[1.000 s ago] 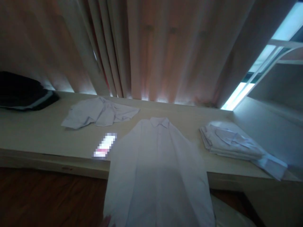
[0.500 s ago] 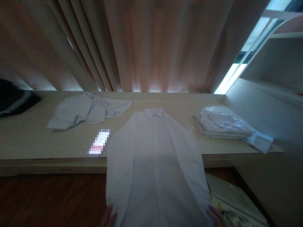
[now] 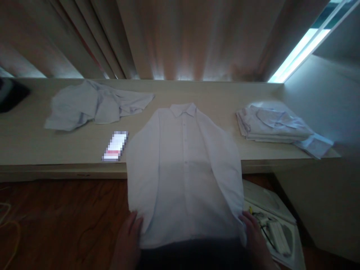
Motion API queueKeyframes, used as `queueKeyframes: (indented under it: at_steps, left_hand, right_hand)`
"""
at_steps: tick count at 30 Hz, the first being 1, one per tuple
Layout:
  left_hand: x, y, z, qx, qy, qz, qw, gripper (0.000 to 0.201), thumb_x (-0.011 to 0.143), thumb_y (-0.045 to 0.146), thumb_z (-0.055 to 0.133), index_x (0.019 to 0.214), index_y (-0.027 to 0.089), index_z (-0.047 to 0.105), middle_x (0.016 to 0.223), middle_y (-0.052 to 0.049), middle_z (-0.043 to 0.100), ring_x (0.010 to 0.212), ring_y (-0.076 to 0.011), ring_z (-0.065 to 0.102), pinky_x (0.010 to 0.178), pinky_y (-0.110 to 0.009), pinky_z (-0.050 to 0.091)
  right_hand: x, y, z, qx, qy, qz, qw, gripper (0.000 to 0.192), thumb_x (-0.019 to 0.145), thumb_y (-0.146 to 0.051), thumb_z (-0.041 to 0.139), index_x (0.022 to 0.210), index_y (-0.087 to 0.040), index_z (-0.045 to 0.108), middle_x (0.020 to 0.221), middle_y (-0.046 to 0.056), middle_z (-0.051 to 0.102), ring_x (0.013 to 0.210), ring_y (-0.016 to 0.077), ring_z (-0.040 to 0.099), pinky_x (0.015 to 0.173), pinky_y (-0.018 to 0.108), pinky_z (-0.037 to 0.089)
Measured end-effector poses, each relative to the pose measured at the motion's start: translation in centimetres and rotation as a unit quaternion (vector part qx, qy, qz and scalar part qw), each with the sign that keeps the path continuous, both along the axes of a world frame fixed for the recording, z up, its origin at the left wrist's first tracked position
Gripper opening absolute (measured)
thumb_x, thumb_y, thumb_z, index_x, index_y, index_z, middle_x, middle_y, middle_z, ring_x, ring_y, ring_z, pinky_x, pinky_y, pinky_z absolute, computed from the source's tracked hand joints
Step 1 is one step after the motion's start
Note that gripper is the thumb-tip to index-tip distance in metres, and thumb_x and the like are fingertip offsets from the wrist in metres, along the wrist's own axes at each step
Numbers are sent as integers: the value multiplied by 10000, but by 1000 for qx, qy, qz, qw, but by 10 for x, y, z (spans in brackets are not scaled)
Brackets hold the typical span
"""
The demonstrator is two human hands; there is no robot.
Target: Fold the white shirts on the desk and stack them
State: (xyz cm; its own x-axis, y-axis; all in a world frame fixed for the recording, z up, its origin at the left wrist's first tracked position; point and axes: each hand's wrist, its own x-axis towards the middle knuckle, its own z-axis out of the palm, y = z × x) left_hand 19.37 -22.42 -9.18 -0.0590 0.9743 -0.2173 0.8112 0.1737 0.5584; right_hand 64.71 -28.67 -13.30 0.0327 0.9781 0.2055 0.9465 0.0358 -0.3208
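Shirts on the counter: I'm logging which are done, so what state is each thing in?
Middle shirt: buttoned, sleeves folded in, hem hanging off the counter.
Left hand: gripping the hem's left corner.
Right hand: gripping the right corner.
Left shirt: crumpled.
Right stack: folded.

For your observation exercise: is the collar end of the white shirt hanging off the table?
No, the white shirt has its collar on the table; the hem hangs off.
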Motion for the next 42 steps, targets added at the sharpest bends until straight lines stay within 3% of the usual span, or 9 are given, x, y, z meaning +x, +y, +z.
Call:
queueKeyframes:
  at_steps: [6, 10, 12, 16, 21, 26, 31, 37, 42]
  left_hand:
    - [16, -2, 47, 135, 114, -166, 970, 545, 785, 267, 485, 1325, 261, 407, 1451, -57, 377, 1380, -282, 240, 1123, -544, 233]
    - [62, 5, 40, 154, 115, -261, 946, 405, 837, 250, 459, 1238, 295, 490, 1340, -34, 512, 1291, -241, 399, 1071, -450, 355]
    - [89, 10, 24, 113, 115, -303, 939, 322, 833, 191, 454, 1118, 280, 577, 1208, -36, 606, 1194, -230, 495, 1051, -444, 371]
    - [124, 17, -4, 50, 113, -290, 949, 275, 825, 155, 450, 992, 261, 641, 1136, -48, 642, 1177, -244, 505, 1057, -510, 335]
    - [127, 20, -20, -29, 113, -280, 953, 201, 798, 191, 505, 893, 252, 673, 1167, -67, 636, 1186, -279, 501, 1030, -572, 339]
    - [130, 20, -32, -53, 121, -279, 951, 234, 798, 183, 487, 925, 240, 675, 1231, -89, 601, 1214, -304, 475, 1020, -611, 324]
    - [134, 21, -35, -108, 131, -266, 949, 274, 797, 175, 490, 995, 250, 664, 1207, -81, 613, 1183, -289, 500, 1023, -583, 332]
    - [128, 19, -23, -46, 154, -296, 941, 281, 841, 170, 434, 989, 247, 660, 1151, -72, 637, 1195, -247, 483, 1069, -581, 255]
    - [128, 16, -18, 15, 149, -323, 935, 224, 822, 285, 519, 999, 259, 654, 1157, -77, 627, 1171, -273, 492, 1050, -637, 225]
  right_hand:
    - [-25, 12, 72, -49, -62, 34, 996, 523, 711, -44, 403, 1203, -188, 505, 1330, 137, 439, 1277, 329, 367, 1007, 566, 334]
    - [-72, 26, 101, -24, 6, 96, 995, 555, 665, -7, 392, 1173, -191, 518, 1383, 120, 385, 1325, 302, 303, 1026, 517, 350]
    - [-98, 34, 99, -20, 25, 145, 989, 557, 659, -11, 398, 1161, -205, 539, 1352, 106, 436, 1319, 289, 319, 1029, 513, 349]
    - [-130, 50, 78, -73, 10, 207, 976, 506, 685, -57, 459, 1141, -235, 586, 1274, 83, 548, 1239, 269, 435, 994, 480, 397]
    - [-130, 62, 59, -165, -32, 196, 966, 327, 729, -146, 567, 1034, -223, 658, 1273, 104, 563, 1240, 296, 439, 1016, 507, 362]
    - [-130, 62, 50, -130, -6, 193, 973, 181, 746, -162, 594, 887, -227, 687, 1194, 87, 617, 1200, 282, 482, 1016, 493, 361]
    - [-133, 59, 51, -58, 65, 168, 982, 253, 722, -114, 535, 918, -217, 656, 1065, 78, 662, 1108, 251, 551, 959, 440, 432]
    - [-123, 59, 64, -11, 168, 66, 984, 165, 824, -206, 454, 853, -203, 616, 846, 80, 672, 808, 206, 639, 722, 336, 536]
    - [-121, 60, 73, -71, 265, -29, 961, 200, 872, -349, 478, 853, -200, 611, 802, 56, 677, 737, 183, 645, 651, 271, 527]
